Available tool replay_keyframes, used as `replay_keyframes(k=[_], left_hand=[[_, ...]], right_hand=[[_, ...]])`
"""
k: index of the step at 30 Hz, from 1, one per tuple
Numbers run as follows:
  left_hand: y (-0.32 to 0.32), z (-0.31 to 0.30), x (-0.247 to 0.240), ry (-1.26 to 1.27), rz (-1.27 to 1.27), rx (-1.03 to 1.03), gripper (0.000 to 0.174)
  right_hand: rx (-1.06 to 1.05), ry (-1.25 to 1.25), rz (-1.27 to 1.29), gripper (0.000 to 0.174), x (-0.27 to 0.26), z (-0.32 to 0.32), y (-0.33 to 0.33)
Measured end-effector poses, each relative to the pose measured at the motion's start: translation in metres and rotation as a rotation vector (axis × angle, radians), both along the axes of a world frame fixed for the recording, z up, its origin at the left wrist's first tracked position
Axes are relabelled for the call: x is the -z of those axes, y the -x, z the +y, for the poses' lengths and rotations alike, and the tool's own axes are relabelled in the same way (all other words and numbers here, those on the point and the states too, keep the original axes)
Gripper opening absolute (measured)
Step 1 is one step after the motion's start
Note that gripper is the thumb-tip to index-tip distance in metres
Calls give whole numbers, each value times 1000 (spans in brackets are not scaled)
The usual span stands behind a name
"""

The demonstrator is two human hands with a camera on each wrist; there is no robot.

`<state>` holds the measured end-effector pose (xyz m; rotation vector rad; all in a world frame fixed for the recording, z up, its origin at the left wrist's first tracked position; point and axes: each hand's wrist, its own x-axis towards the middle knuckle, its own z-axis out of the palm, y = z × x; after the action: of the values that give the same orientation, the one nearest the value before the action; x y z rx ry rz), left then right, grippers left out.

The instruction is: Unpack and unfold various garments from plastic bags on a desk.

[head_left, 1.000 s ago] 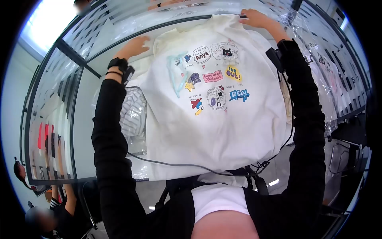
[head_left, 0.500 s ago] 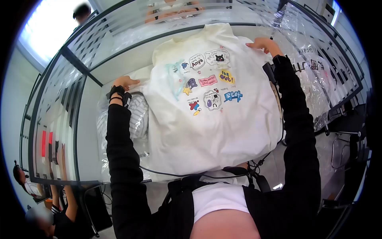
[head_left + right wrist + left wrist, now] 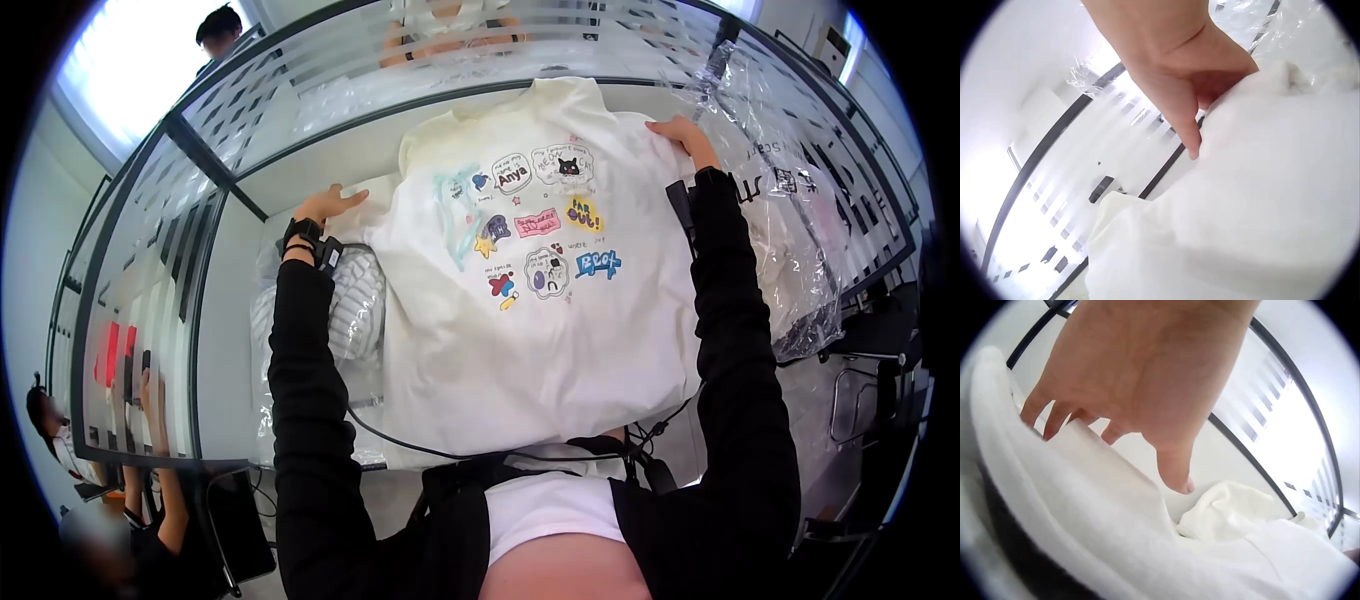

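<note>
A white shirt (image 3: 470, 370) with colourful cartoon prints (image 3: 540, 220) lies spread in front of me, its neck end away from my body. At its left side, my left hand (image 3: 328, 203) is beside the sleeve, thumb stretched out. In the left wrist view, the fingers of the left hand (image 3: 1129, 369) are spread and reach down to white cloth (image 3: 1097, 481), which partly hides their tips. My right hand (image 3: 688, 140) pinches the shirt's right shoulder edge. In the right wrist view, the thumb of the right hand (image 3: 1175, 75) lies along the fabric (image 3: 1260, 175); its other fingers are mostly hidden.
A striped cloth in clear plastic (image 3: 355, 310) lies left of the shirt. Clear printed plastic packaging (image 3: 790, 230) is at the right. A black cable (image 3: 430, 452) crosses the near edge. Glass partitions with dark frames (image 3: 330, 125) surround the table; other people are beyond them.
Both hands have come down from the shirt's top corners towards my body, the left one lower along the side. The shirt has shifted nearer to me.
</note>
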<state>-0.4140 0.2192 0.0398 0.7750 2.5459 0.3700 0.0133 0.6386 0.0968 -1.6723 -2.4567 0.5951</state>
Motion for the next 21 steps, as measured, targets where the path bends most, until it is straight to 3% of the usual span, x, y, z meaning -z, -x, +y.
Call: replay_keyframes(k=[5, 11, 14, 17, 18, 21], left_hand=[[25, 6, 14, 150, 228, 252, 87], [40, 19, 34, 29, 228, 31, 73], [42, 19, 32, 114, 323, 116, 57], [46, 18, 38, 175, 335, 159, 50], [45, 20, 35, 182, 329, 163, 48], [43, 17, 17, -114, 235, 63, 44]], right_hand=[[-19, 205, 218, 47, 22, 42, -8], [12, 195, 660, 46, 10, 29, -15], [-94, 15, 541, 44, -7, 28, -21], [-110, 70, 291, 41, -22, 17, -16], [-148, 169, 324, 41, -32, 10, -19], [-233, 420, 399, 37, -58, -3, -28]])
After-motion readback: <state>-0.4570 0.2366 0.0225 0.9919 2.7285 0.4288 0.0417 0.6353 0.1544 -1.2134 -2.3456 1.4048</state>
